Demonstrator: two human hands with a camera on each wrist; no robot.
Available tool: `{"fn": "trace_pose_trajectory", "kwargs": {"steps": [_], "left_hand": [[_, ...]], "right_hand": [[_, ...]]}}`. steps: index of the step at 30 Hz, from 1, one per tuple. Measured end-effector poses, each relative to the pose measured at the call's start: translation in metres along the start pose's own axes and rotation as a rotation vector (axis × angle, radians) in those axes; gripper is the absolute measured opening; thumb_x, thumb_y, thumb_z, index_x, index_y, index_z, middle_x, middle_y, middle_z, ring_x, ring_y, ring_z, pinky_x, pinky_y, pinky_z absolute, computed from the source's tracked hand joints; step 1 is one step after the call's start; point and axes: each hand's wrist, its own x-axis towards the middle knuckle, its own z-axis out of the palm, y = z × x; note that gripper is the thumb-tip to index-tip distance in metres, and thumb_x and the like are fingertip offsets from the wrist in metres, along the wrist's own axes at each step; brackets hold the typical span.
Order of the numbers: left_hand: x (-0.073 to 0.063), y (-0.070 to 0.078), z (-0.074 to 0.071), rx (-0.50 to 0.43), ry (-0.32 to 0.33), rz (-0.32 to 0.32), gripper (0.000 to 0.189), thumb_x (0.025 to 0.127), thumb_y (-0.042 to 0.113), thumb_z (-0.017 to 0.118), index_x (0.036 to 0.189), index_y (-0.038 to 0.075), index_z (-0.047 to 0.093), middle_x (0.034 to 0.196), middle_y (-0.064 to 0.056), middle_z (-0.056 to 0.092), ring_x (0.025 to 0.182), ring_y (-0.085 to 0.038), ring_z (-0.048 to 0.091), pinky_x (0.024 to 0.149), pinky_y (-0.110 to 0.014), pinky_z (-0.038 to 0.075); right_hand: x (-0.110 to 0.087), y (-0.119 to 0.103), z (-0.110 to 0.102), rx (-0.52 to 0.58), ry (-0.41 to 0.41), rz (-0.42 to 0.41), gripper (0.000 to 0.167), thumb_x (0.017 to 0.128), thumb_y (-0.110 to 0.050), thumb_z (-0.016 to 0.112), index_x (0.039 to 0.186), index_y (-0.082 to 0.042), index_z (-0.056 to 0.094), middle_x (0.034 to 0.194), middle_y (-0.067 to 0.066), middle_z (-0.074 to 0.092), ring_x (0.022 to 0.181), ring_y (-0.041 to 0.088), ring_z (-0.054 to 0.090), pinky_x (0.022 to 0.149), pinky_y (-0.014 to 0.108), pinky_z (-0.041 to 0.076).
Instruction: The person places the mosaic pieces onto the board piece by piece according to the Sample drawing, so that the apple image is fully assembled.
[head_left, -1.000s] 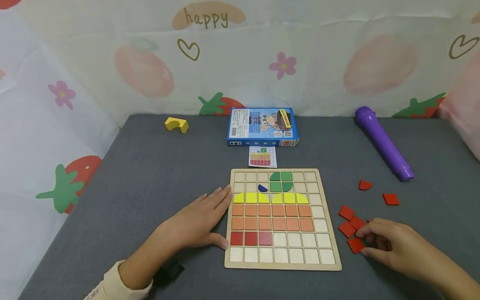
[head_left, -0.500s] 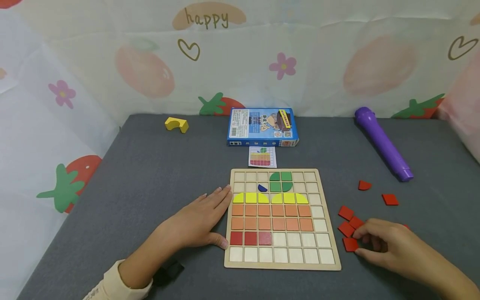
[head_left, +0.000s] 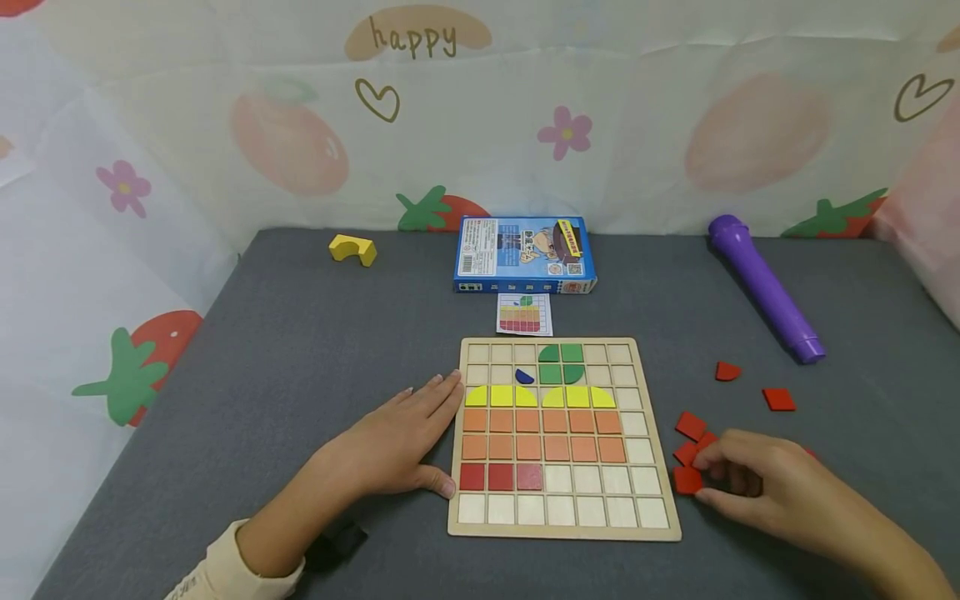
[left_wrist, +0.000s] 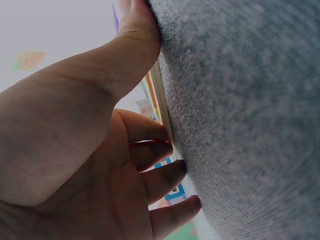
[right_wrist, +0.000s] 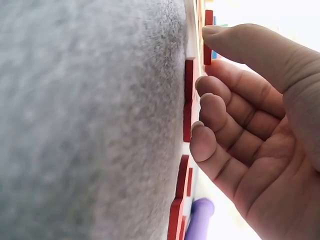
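Note:
A wooden grid board (head_left: 564, 532) lies on the table with yellow, orange, green and red tiles and a blue half-round piece in its cells. My left hand (head_left: 401, 442) rests flat along the board's left edge, fingers straight and thumb at the lower corner. Right of the board, my right hand (head_left: 780, 483) pinches a red square tile (right_wrist: 208, 37) between thumb and index finger, raised off the cloth in the right wrist view. The other fingers are curled beneath. Several loose red tiles (head_left: 691, 426) lie beside that hand, some partly hidden by it.
A blue box (head_left: 517, 250) stands behind the board, with a small pattern card (head_left: 524, 315) in front of it. A purple microphone-shaped stick (head_left: 768, 292) lies at the right, near a red quarter-round tile (head_left: 727, 372). A yellow arch block (head_left: 352, 249) sits back left.
My right hand has shifted left toward the board's right edge, carrying the red square tile. The left hand and the board have stayed in place.

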Motion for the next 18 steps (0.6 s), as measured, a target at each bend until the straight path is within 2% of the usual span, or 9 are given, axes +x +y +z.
{"fn": "trace_pose_trajectory", "kwargs": {"steps": [18], "left_hand": [[0.000, -0.001, 0.001, -0.001, 0.007, 0.004, 0.112, 0.082, 0.060, 0.072, 0.159, 0.000, 0.018, 0.166, -0.015, 0.011, 0.151, -0.033, 0.015, 0.116, -0.055, 0.022]], "right_hand": [[0.025, -0.012, 0.008, 0.010, -0.063, -0.053, 0.039, 0.072, -0.010, 0.091, 0.096, -0.029, 0.067, 0.076, -0.022, 0.049, 0.065, -0.002, 0.048, 0.057, 0.010, 0.039]]}}
